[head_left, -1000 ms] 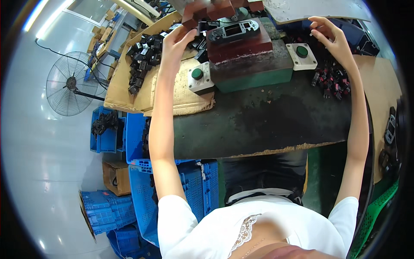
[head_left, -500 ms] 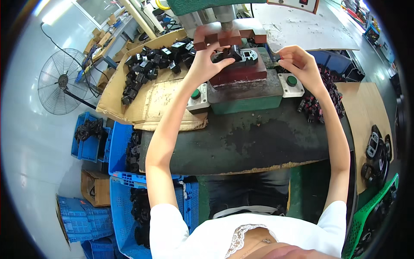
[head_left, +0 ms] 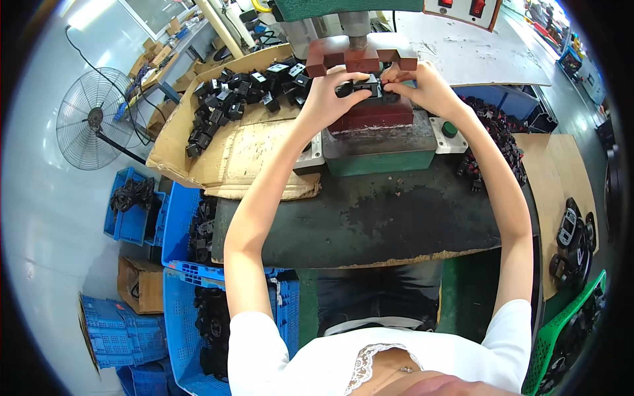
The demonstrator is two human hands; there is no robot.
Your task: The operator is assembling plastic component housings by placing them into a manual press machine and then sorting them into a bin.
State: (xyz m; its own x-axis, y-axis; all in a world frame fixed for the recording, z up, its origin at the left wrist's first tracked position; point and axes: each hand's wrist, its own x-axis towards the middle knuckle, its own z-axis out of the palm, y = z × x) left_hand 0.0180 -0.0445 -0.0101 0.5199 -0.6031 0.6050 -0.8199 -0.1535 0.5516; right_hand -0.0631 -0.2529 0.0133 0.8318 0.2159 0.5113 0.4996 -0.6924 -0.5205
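On the dark red block (head_left: 373, 120) of a bench press rests a black plastic part (head_left: 368, 86) with a grey-silver face. The thumb and fingers of my left hand (head_left: 328, 100) are closed around its left side. My right hand (head_left: 428, 89) is at the part's right end, its thumb and fingertips pinched together. Whatever they hold there is too small and too covered to make out. Just above both hands hangs the press's notched reddish-brown head (head_left: 360, 58). The fingertips of both hands are partly hidden beneath it.
Left of the press lies a cardboard tray (head_left: 247, 142) of black parts. A green button box (head_left: 450, 131) stands at right, beside a heap of small black and red pieces (head_left: 495, 138). Blue crates (head_left: 178, 330), a fan (head_left: 94, 119) and a green basket (head_left: 551, 336) surround the bench.
My right hand has moved left from beside the press to the part's right end, still pinched. My left hand stays at the part. The view has shifted slightly.
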